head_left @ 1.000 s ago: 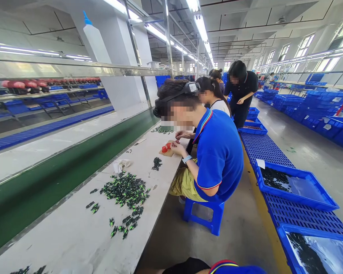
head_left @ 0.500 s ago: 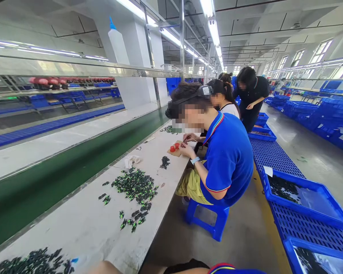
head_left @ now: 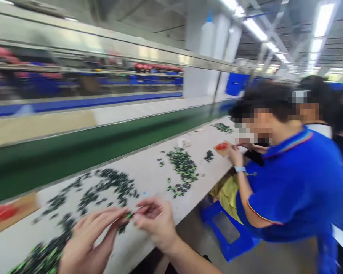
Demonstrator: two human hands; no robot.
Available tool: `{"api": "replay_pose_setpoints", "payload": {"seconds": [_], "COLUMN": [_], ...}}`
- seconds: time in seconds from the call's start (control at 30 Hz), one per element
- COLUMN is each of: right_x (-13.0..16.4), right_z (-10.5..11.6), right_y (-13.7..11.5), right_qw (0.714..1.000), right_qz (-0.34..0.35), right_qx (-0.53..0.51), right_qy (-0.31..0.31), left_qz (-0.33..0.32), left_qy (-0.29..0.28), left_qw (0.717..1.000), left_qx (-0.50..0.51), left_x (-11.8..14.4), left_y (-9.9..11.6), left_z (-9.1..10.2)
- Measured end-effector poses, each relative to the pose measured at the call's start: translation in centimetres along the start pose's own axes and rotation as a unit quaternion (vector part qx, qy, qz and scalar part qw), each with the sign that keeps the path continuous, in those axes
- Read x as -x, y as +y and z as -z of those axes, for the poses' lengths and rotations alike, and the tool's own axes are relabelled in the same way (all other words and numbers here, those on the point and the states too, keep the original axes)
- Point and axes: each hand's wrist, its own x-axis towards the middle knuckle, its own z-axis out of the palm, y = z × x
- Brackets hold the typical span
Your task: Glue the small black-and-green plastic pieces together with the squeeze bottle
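My left hand [head_left: 93, 236] pinches a small black-and-green part [head_left: 128, 215] between thumb and fingertips, above the white table [head_left: 148, 243]. Close against it on the right, my right hand [head_left: 157, 220] has its fingers closed in a pinch. Whatever it grips, if anything, is blurred and too small to name. Behind and below the hands lies a scattered heap of similar dark parts [head_left: 114, 182]. Another pile with bright green bits [head_left: 37, 257] lies at the lower left, partly covered by my left hand.
A red item [head_left: 2, 213] rests on brown cardboard [head_left: 25, 203] at left. Farther along are a green-black pile [head_left: 183, 163] and a small dark pile [head_left: 209, 156]. A co-worker in a blue shirt [head_left: 297, 182] sits at right on a blue stool [head_left: 217, 228]. A green belt [head_left: 103, 148] runs behind.
The view has swung left and down toward the table. Both my hands now show, with the small part in the left; earlier only a blurred bit of arm showed at the bottom edge.
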Motion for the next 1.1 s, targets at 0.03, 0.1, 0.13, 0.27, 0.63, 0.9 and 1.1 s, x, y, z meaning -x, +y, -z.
{"api": "replay_pose_setpoints", "payload": {"seconds": [0.03, 0.1, 0.13, 0.27, 0.63, 0.9, 1.1], "right_x": [-0.1, -0.6, -0.9, -1.1, -1.2, -1.3, -1.3], "right_z": [0.0, 0.2, 0.2, 0.2, 0.0, 0.2, 0.7], "right_y": [-0.8, -2.0, -2.4, -3.0, -3.3, -3.2, -2.0], "right_qw": [1.0, 0.999, 0.999, 0.994, 0.993, 0.989, 0.988], "right_qz": [0.013, 0.034, 0.047, 0.087, 0.028, 0.01, 0.03], "right_qx": [-0.001, 0.013, 0.022, 0.058, 0.096, 0.128, 0.131], "right_qy": [0.005, 0.002, -0.002, -0.01, -0.054, -0.071, -0.079], "left_qz": [-0.012, -0.026, -0.023, -0.01, -0.005, -0.048, -0.072], "left_qy": [-0.001, 0.005, 0.011, 0.013, 0.008, -0.009, -0.016], "left_qw": [1.0, 1.0, 1.0, 0.998, 1.0, 0.997, 0.994], "left_qx": [-0.001, 0.002, 0.009, 0.054, 0.022, -0.06, -0.085], "left_x": [-0.3, -1.5, -2.1, -3.6, -2.3, -2.3, -2.1], "left_y": [0.5, 1.6, 2.0, 3.0, 2.3, 2.7, 2.8], "left_z": [0.1, 0.0, -0.1, -0.2, 1.0, 1.6, 1.8]}}
